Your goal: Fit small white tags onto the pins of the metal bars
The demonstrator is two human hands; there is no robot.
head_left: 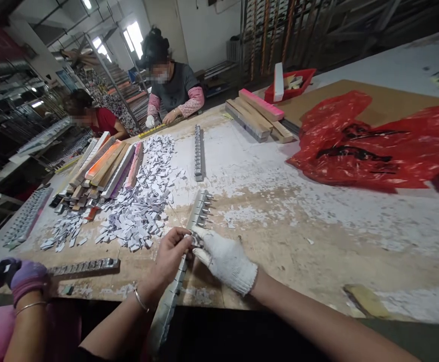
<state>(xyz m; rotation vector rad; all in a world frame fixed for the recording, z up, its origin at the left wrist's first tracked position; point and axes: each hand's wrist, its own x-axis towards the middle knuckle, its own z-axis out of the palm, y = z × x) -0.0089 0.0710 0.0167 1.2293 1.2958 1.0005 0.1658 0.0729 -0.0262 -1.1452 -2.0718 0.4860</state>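
Note:
My left hand (169,257) is bare, wears a thin bracelet, and pinches a small silvery piece against a long wooden strip (189,236). Metal clips sit in a row on that strip, which runs from the table's near edge toward the middle. My right hand (225,259), in a white knitted glove, has its fingers closed on the same spot of the strip, just right of my left fingers. A heap of small pale tags (140,201) lies on the table to the left of both hands.
A co-worker's purple-gloved hand (25,276) rests at the near left beside another clip strip (83,266). Stacked wooden strips (102,168) lie at the left, more (257,118) at the far centre. A red plastic bag (370,143) sits right. Two people work at the far end.

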